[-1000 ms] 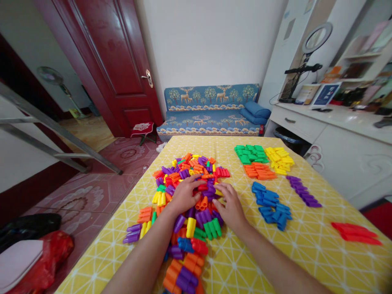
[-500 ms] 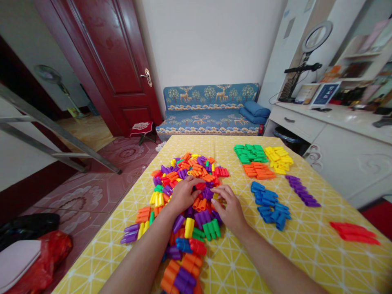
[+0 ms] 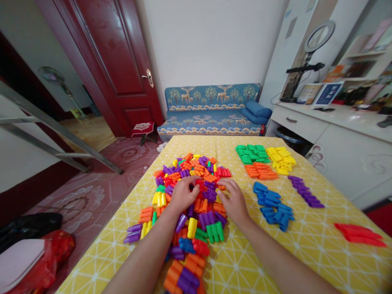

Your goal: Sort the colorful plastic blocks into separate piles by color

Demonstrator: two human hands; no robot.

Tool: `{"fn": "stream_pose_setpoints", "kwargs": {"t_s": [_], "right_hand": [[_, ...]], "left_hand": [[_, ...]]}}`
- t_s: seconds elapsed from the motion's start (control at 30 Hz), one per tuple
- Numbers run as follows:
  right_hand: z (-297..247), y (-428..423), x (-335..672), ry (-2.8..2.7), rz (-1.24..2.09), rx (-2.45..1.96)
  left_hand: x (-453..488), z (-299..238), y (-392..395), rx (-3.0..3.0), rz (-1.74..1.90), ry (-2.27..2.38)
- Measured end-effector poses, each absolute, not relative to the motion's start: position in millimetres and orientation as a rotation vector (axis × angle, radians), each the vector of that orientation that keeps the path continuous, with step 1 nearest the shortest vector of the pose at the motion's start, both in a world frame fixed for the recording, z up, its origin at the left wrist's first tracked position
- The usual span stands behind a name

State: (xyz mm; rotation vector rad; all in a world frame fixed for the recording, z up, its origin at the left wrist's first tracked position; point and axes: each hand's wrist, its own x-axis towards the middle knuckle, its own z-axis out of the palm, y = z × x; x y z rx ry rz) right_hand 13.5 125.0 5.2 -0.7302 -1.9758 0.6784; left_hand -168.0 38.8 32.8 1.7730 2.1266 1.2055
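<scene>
A mixed heap of plastic bullet-shaped building blocks (image 3: pixel 210 194) in orange, purple, red, yellow, green and blue covers the table's left half. Over its middle, my left hand (image 3: pixel 185 194) has its thumb and forefinger curved apart beside some red blocks (image 3: pixel 199 187). At the heap's right side is my right hand (image 3: pixel 234 200), fingers spread and thumb apart, close to purple and orange blocks. Neither hand has a block plainly in its grasp. Joined green blocks (image 3: pixel 215 232) and an orange-and-purple cluster (image 3: pixel 183 277) lie nearer to me.
Single-colour groups lie on the right of the yellow tablecloth (image 3: pixel 241 261): green (image 3: pixel 252 154), yellow (image 3: pixel 281 160), orange (image 3: pixel 261 171), blue (image 3: pixel 272 206), purple (image 3: pixel 305 192) and red (image 3: pixel 359 234). Beyond the table stands a blue sofa (image 3: pixel 208 118); a white cabinet (image 3: pixel 352 151) stands right.
My right hand has drawn slightly back from the purple blocks and its fingers have parted. My left hand's thumb and forefinger have also spread wider. The view has shifted slightly.
</scene>
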Motion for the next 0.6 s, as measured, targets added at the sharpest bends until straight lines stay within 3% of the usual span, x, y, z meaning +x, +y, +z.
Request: {"fn": "stream_pose_setpoints", "kwargs": {"t_s": [0.33, 0.6], "right_hand": [[40, 153, -36, -2.510, 0.442, -1.059], [40, 156, -38, -2.509, 0.472, -1.016]], "left_hand": [[-171, 30, 42, 1.852, 1.277, 2.036], [-172, 27, 43, 1.852, 1.275, 2.044]]}}
